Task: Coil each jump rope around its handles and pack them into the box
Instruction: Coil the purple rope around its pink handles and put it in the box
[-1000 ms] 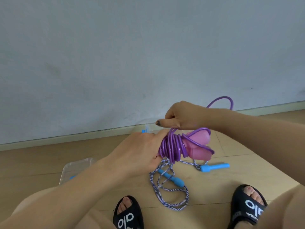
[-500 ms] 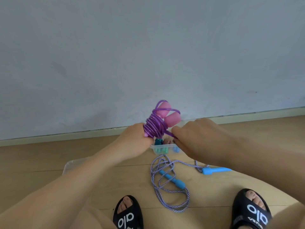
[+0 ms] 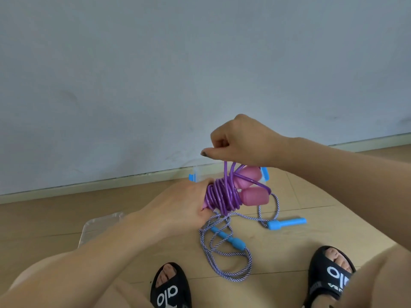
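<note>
My left hand (image 3: 184,205) grips the near ends of two pink handles (image 3: 253,195), which lie side by side and point right. A purple cord (image 3: 220,196) is wound in several tight turns around them. My right hand (image 3: 242,141) hovers just above the bundle and pinches a strand of that cord, pulled straight up. Behind the bundle stands a clear box with blue clips (image 3: 264,174), mostly hidden. On the floor below lies a loose blue-and-white braided rope (image 3: 224,258) with two blue handles (image 3: 287,223).
A clear plastic lid (image 3: 100,225) lies on the wooden floor at the left, partly under my left arm. Two feet in black sandals (image 3: 171,285) sit at the bottom edge. A grey wall with a skirting board closes off the back.
The bundle has tipped from upright to lying sideways and dropped lower. My right hand rose from below right of it to above it, drawing a strand of cord upward.
</note>
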Demonstrator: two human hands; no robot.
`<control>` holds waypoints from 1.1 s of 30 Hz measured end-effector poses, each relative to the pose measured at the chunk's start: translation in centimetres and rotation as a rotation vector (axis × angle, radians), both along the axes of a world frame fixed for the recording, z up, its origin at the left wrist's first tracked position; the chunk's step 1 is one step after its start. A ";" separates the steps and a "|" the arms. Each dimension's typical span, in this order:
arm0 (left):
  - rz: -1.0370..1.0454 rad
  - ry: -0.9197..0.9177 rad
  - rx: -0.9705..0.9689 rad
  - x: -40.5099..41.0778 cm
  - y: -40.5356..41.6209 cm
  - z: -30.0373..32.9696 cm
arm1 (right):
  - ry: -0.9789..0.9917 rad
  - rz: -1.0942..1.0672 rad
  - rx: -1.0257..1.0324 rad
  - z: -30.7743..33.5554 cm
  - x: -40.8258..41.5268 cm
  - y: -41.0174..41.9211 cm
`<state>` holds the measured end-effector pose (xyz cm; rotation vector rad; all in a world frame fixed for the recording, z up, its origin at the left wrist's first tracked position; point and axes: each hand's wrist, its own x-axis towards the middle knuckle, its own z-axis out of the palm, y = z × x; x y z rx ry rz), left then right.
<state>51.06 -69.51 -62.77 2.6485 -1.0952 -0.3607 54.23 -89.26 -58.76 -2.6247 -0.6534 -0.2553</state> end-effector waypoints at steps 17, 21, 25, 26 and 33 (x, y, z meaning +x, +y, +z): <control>-0.128 -0.614 0.130 1.1 1.1 1.5 | 1.239 -0.206 0.512 -4.2 -4.3 0.8; -0.054 -0.608 0.084 1.1 0.7 1.9 | 1.524 -0.086 0.682 -4.1 -4.8 0.6; -0.079 -0.625 0.128 1.5 0.4 2.2 | 1.392 -0.186 0.684 -4.0 -4.2 1.4; -0.100 -0.613 0.140 1.2 0.4 2.2 | 1.360 -0.206 0.672 -3.9 -4.1 1.4; -0.166 -0.509 0.058 -0.1 -0.7 2.5 | 1.359 -0.223 0.608 -2.7 -3.1 0.3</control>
